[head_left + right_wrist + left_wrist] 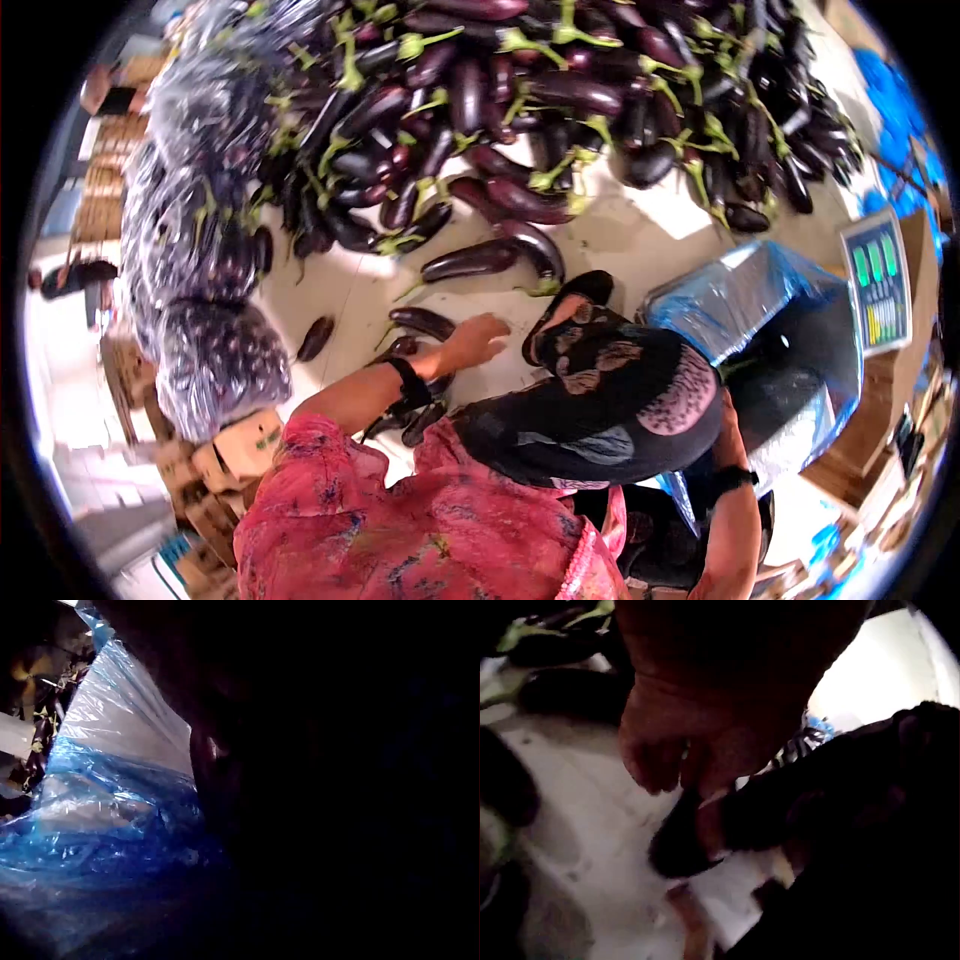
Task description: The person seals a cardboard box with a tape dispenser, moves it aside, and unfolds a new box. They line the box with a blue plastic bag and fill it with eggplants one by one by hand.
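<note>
In the head view my left hand (pixel 472 343) hovers beside a small eggplant (pixel 423 322), fingers loosely extended and holding nothing visible; the left wrist view shows the same hand (pixel 694 746) above the floor. My right hand (pixel 728 425) is beside the near edge of a blue plastic bag (pixel 735 300) lining a bin; its fingers are mostly hidden by my knee, and the right wrist view is too dark to show its hold. The bag (pixel 112 802) fills the left of that view. Dark eggplants (pixel 470 262) lie on the floor ahead of my foot.
A large heap of eggplants (pixel 575 92) spreads across the floor ahead. Filled clear plastic bags (pixel 215 360) stand at the left, near cardboard boxes (pixel 245 445). A scale display (pixel 877 270) is at the right. My patterned trouser leg (pixel 600 400) lies between my hands.
</note>
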The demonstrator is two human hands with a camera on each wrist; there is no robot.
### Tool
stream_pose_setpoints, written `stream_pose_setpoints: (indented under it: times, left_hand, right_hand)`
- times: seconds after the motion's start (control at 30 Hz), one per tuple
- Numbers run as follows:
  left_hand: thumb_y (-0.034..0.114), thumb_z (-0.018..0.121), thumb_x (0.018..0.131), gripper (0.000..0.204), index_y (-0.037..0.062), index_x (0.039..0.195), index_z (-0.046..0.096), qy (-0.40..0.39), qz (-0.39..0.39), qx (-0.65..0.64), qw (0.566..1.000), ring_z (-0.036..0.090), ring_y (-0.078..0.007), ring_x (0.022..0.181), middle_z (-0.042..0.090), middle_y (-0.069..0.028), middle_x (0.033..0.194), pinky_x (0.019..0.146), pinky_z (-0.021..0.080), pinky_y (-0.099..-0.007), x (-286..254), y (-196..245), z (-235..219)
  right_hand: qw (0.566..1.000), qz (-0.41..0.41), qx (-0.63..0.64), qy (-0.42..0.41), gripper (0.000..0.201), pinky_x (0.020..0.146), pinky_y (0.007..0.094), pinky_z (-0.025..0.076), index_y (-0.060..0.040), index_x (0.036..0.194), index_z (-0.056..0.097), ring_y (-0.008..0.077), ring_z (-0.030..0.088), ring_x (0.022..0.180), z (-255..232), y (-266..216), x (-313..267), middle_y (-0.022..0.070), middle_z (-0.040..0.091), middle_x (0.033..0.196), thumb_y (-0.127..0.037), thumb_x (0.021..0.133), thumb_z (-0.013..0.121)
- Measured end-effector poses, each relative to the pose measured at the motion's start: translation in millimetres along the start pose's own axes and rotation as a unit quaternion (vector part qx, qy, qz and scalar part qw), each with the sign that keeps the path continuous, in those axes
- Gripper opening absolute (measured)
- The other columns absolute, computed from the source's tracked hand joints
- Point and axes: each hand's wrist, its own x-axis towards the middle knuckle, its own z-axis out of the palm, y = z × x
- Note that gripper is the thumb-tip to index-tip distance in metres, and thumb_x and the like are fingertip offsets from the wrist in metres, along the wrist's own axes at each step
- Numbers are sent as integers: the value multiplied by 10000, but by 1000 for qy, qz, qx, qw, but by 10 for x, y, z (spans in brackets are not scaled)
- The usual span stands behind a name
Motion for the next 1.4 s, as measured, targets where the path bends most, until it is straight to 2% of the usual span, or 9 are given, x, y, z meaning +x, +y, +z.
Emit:
stream_pose_setpoints:
  times: [0.1, 0.23, 0.33, 0.43, 0.57, 0.93, 1.1, 1.2, 1.4]
  left_hand:
    - [181, 741, 749, 461, 72, 1176, 606, -28, -166, 77, 983, 447, -381, 1213, 515, -161, 1274, 936, 402, -483, -755, 161, 14]
    - [161, 778, 646, 649, 85, 1247, 545, -43, -126, 176, 975, 396, -384, 1264, 427, -162, 1347, 1002, 338, -525, -1324, 114, 187]
    - [145, 784, 613, 742, 98, 1307, 525, 59, -65, 299, 950, 347, -373, 1334, 382, -165, 1435, 1038, 326, -527, -1425, -141, 422]
    - [246, 871, 624, 879, 137, 1397, 468, 118, -76, 322, 936, 263, -430, 1409, 265, -150, 1546, 1060, 314, -594, -1161, -68, 224]
    - [274, 909, 524, 1056, 169, 1453, 417, 26, -198, 231, 952, 213, -440, 1434, 206, -150, 1573, 1065, 310, -600, -1030, -26, -106]
    - [21, 668, 744, 757, 193, 1450, 454, -16, -199, 359, 912, 186, -405, 1454, 244, -133, 1553, 1045, 341, -563, -1870, -648, -386]
    - [59, 617, 825, 581, 185, 1383, 515, -31, -382, 318, 867, 245, -398, 1414, 305, -113, 1471, 983, 399, -543, -2166, -916, -508]
    - [138, 639, 843, 550, 215, 1374, 518, -21, -463, 412, 785, 271, -411, 1394, 321, -161, 1450, 982, 398, -564, -2455, -1052, -403]
    - [299, 751, 753, 580, 205, 1300, 583, 23, -196, 177, 964, 346, -412, 1348, 402, -176, 1432, 1055, 334, -543, -2411, -5, 367]
  right_hand:
    - [997, -2, -69, 16, 455, 736, 332, 489, -57, 1115, 641, 201, 607, 844, -31, -20, -48, 50, 646, 944, -430, 867, 721]
    - [989, -11, -143, 27, 453, 735, 347, 490, -53, 1099, 638, 221, 610, 842, -64, -51, -95, 64, 649, 934, -434, 867, 716]
    - [983, -21, -182, 32, 452, 734, 359, 491, -49, 1087, 636, 235, 612, 841, -79, -68, -134, 75, 650, 927, -437, 867, 712]
    - [976, -26, -214, 36, 452, 734, 370, 492, -46, 1075, 634, 250, 614, 840, -59, -71, -174, 86, 652, 919, -440, 867, 709]
    - [968, -37, -246, 40, 452, 732, 385, 494, -42, 1059, 631, 269, 617, 838, -53, -116, -226, 100, 655, 910, -444, 867, 704]
    - [953, -55, -297, 37, 455, 729, 426, 497, -29, 1016, 623, 323, 625, 834, -62, -119, -294, 139, 661, 883, -454, 867, 691]
    - [947, -64, -314, 36, 458, 728, 445, 499, -24, 996, 619, 347, 629, 832, -42, -142, -279, 157, 664, 870, -459, 867, 684]
    - [942, -73, -324, 36, 461, 727, 457, 500, -21, 984, 617, 361, 631, 830, -29, -137, -286, 168, 666, 863, -462, 867, 681]
    - [932, -85, -352, 32, 467, 725, 479, 502, -14, 960, 613, 390, 635, 828, -6, -181, -286, 189, 669, 848, -468, 867, 674]
